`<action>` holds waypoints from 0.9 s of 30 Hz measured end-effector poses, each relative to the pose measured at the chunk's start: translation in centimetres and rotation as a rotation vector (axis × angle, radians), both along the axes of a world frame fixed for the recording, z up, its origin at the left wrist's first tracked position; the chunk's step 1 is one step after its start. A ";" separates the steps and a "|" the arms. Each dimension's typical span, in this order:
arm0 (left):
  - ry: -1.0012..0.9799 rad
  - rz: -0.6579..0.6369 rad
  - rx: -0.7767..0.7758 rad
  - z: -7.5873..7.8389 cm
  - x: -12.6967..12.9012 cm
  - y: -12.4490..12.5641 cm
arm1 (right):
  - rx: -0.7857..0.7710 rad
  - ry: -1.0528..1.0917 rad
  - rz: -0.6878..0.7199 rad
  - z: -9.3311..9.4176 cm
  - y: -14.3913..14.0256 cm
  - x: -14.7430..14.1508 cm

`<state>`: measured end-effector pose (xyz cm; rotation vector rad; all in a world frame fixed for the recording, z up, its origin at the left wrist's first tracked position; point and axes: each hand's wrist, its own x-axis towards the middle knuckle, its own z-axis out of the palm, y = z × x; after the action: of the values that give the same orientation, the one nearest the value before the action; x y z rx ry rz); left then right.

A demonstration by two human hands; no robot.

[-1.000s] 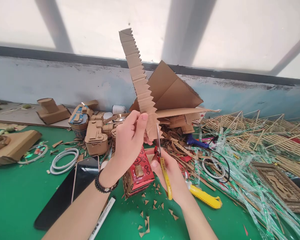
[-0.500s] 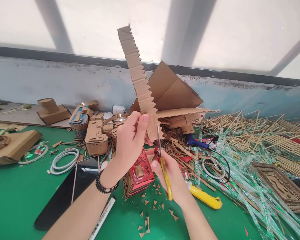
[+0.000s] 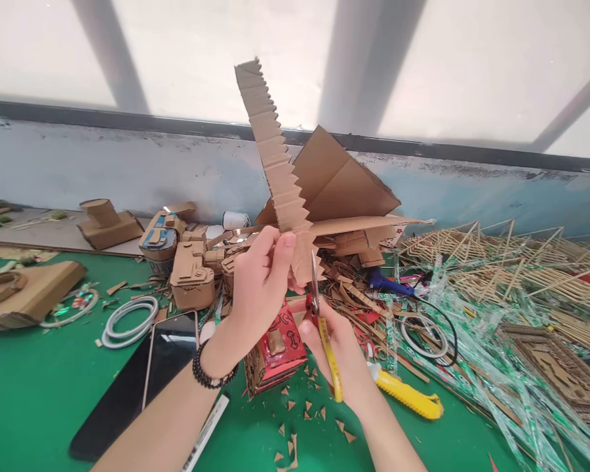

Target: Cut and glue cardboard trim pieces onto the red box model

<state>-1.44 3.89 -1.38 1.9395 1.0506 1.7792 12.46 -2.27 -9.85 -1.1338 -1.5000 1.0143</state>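
My left hand [image 3: 260, 278] pinches the lower end of a long brown cardboard strip [image 3: 274, 154] that stands up and leans left, its right edge cut into saw teeth. My right hand [image 3: 337, 351] grips yellow-handled scissors [image 3: 324, 328] with a red pivot. Their blades point up and meet the strip's bottom right edge, just right of my left thumb. A dark bead bracelet [image 3: 211, 373] circles my left wrist. Small cardboard triangles [image 3: 305, 410] lie on the green mat [image 3: 39, 393] below my hands.
A red printed box [image 3: 275, 347] sits under my hands. A phone [image 3: 170, 351] and marker [image 3: 206, 432] lie left, a yellow utility knife [image 3: 408, 396] right. Cardboard models [image 3: 191, 275], white cable coils [image 3: 128, 318], folded cardboard [image 3: 344, 183] and heaps of sticks and plastic wrappers [image 3: 511, 295] crowd the table.
The view shifted slightly, so everything sits a little lower in the frame. The strip stays upright in my left hand and the scissors remain at its lower edge.
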 end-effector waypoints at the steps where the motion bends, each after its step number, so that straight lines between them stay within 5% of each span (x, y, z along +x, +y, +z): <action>1: -0.001 0.000 -0.001 0.0 0.0 0.0 | 0.006 -0.007 -0.007 0.0 0.0 0.0; 9: -0.070 -0.086 -0.076 -0.3 0.2 0.2 | 0.008 -0.162 -0.164 -0.7 0.1 -0.1; 17: -0.166 -0.490 -0.378 -1.4 0.0 0.5 | 0.028 -0.309 -0.347 -0.7 0.3 -0.1; 27: -0.144 -0.482 -0.370 -1.8 -0.1 0.4 | 0.054 -0.199 -0.227 -1.0 0.1 0.0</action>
<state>-1.57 4.32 -3.21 1.6348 0.7210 1.3281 12.48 -2.13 -10.89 -1.3634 -1.5027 0.7195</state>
